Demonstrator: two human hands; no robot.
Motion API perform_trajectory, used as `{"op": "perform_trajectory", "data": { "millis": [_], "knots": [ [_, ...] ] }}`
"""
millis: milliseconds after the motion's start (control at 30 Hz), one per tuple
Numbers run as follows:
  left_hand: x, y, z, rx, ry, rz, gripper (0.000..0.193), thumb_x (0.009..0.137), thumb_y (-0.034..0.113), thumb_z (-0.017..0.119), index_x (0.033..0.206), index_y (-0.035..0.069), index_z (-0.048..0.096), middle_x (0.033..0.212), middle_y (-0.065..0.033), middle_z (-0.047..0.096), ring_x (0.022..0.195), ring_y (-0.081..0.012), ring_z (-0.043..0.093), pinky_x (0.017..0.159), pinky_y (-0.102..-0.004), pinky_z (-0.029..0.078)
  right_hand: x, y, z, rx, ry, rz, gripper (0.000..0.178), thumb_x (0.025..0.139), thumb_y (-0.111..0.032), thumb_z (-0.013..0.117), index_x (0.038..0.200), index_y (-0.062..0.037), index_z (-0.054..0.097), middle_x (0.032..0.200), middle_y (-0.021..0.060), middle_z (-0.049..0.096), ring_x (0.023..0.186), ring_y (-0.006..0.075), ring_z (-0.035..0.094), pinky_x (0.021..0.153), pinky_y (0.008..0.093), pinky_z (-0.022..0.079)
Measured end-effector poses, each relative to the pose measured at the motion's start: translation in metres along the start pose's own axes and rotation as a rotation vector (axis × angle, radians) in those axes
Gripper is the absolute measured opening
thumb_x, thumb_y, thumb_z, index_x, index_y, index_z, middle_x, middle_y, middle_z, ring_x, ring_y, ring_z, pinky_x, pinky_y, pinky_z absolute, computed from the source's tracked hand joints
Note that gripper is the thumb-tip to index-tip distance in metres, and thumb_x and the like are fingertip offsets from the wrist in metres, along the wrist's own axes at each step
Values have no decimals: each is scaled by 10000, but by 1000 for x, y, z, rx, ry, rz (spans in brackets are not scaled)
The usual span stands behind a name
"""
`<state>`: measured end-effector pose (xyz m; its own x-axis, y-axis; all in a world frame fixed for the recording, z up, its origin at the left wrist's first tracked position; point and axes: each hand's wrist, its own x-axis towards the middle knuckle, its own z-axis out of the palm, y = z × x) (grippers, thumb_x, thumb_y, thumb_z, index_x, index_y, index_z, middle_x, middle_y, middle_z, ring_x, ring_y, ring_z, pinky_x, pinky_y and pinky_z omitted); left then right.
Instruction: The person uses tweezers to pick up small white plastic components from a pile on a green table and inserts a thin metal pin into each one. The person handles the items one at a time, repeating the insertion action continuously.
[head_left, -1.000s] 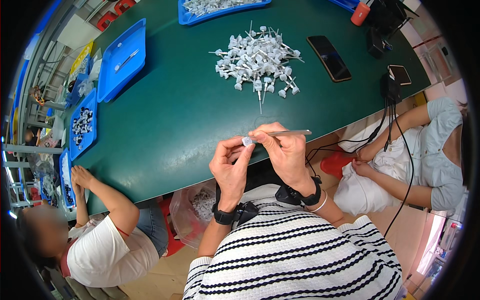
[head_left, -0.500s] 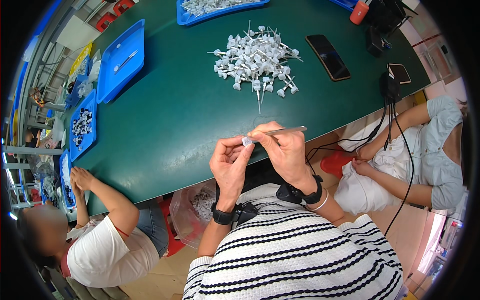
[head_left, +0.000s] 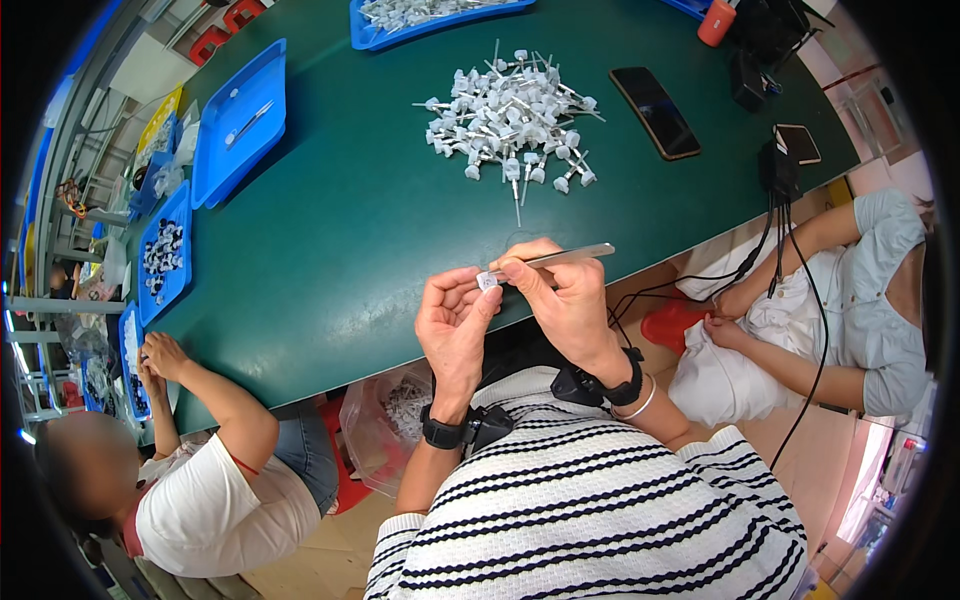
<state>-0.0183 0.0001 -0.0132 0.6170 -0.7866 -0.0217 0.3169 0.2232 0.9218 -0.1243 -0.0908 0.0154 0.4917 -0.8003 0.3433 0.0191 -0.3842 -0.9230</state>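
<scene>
Between the thumb and fingers of my left hand (head_left: 456, 325) is a small white plastic part (head_left: 487, 281), squarish with a marking on its face. My right hand (head_left: 566, 300) is closed round a pair of metal tweezers (head_left: 570, 257); their back end sticks out to the right and their tip meets the white part. Both hands are held above the table's near edge. Beyond them lies a heap of white plastic parts with thin metal stems (head_left: 505, 120). One of these parts (head_left: 517, 190) points toward me at the heap's near side.
A dark phone (head_left: 655, 112) lies right of the heap. Blue trays stand at the far edge (head_left: 440, 32) and on the left (head_left: 240, 120). Co-workers sit left and right. Black cables (head_left: 785, 200) hang over the table edge. A clear bag of white pieces (head_left: 395, 410) sits below the edge.
Both hands have shifted very slightly left with the white part and tweezers. The heap stays as it was.
</scene>
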Motion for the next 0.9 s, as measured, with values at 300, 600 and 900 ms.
{"op": "perform_trajectory", "data": {
  "millis": [300, 600, 900],
  "knots": [
    [-1, -4, -3, 20, -8, 12, 263, 884, -34, 701, 1108, -36, 563, 1009, -114, 678, 886, -128, 667, 802, -239, 549, 7, -9, 3, -65, -1, -114, 103, 891, -57, 678, 836, 29, 674, 776, 82, 685, 591, 216, 626, 525, 315, 479],
    [4, 3, -9, -24, -10, 1, 272, 893, -21, 690, 1135, -34, 566, 1037, -128, 678, 908, -129, 658, 811, -246, 546, 12, -22, -3, -63, -99, -99, 71, 893, -25, 688, 927, 34, 708, 878, 89, 721, 708, 129, 647, 624, 254, 507],
    [8, 17, -12, -83, -54, -135, 243, 924, 70, 659, 1140, -24, 600, 1047, -136, 686, 864, -131, 652, 765, -261, 545, 1, -11, -18, 14, 89, -33, 119, 895, -74, 708, 896, 46, 708, 838, 74, 715, 638, 127, 615, 577, 255, 462]
  ]
}}
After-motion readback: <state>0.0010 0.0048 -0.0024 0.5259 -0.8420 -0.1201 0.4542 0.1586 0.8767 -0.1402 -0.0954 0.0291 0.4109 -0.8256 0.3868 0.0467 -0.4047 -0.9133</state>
